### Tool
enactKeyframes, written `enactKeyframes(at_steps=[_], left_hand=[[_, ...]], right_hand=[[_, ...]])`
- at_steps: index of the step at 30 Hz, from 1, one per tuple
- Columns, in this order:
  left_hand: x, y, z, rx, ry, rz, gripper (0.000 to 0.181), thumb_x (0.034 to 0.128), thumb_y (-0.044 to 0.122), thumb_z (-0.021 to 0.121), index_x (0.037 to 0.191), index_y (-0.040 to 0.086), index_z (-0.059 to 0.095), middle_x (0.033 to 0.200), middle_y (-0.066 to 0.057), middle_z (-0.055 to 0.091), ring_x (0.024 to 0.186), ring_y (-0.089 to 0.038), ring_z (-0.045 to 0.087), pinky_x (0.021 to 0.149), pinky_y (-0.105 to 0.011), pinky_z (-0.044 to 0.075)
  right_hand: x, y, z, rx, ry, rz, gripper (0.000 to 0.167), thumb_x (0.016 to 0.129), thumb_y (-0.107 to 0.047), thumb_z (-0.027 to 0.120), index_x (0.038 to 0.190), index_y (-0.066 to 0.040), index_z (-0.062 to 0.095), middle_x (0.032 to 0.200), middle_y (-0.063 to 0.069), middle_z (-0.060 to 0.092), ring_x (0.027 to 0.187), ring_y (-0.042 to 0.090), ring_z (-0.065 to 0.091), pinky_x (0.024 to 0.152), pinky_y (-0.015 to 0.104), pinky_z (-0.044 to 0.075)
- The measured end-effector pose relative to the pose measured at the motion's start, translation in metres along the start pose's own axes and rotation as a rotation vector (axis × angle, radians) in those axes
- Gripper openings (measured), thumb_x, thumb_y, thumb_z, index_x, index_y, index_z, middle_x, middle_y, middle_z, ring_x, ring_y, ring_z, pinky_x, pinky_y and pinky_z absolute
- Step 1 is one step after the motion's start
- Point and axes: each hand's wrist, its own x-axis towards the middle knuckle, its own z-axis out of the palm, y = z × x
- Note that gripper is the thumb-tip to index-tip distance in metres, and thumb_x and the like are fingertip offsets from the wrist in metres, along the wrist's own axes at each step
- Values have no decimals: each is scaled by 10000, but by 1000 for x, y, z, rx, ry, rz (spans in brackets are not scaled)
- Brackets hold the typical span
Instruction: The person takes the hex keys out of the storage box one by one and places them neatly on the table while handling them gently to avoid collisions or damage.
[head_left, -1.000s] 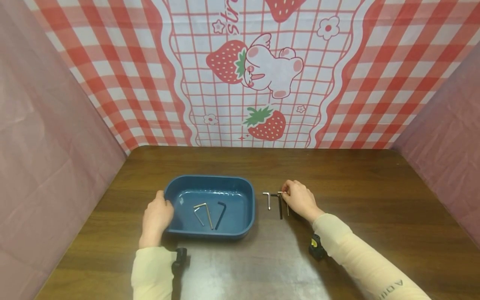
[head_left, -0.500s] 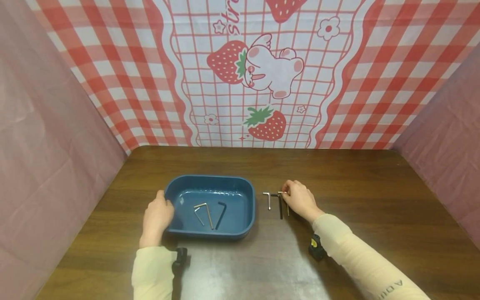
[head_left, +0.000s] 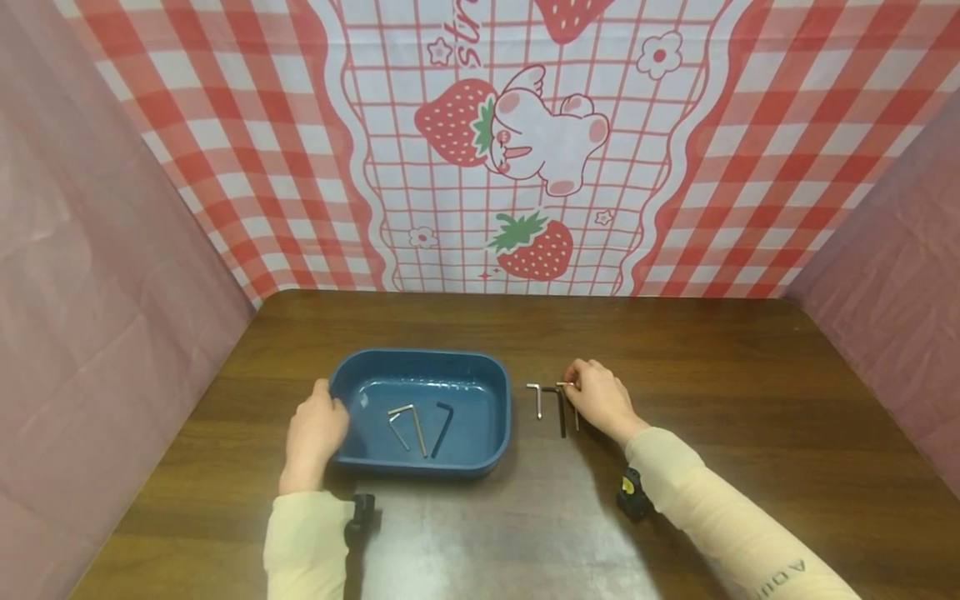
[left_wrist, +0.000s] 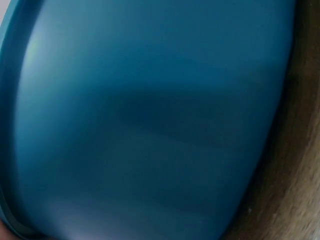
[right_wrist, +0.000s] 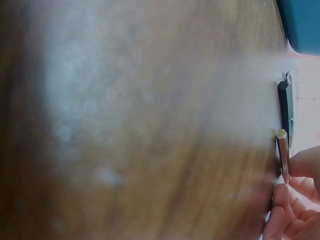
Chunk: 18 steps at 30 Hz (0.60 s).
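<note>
Now the right hand (head_left: 602, 403) pinches a brass-coloured L-shaped metal hex key (right_wrist: 283, 153) right of the rounded-rectangular blue tray (head_left: 472, 425), whose left side the left hand (head_left: 316, 432) grips, and dragging that key sideways could knock the black L-shaped hex key (head_left: 562, 415) just beside it.

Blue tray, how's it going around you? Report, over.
Left hand holds blue tray. Right hand pinches gold-toned hex key outside it. Possibly in the way: black hex key, close on the tray side.
</note>
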Motion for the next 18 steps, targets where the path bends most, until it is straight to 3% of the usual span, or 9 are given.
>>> enactKeyframes(at_steps=[18], left_hand=[[1,-1,1,20,1,0,428,911,132,299,1287,-72,328,1187,-366,482,1014,-537,501,797,-580,412]], right_hand=[[-1,0,1,15,15,-3,94,784,-169,632,840,-98,606,772,49,549,678,211,542,563,392,429]])
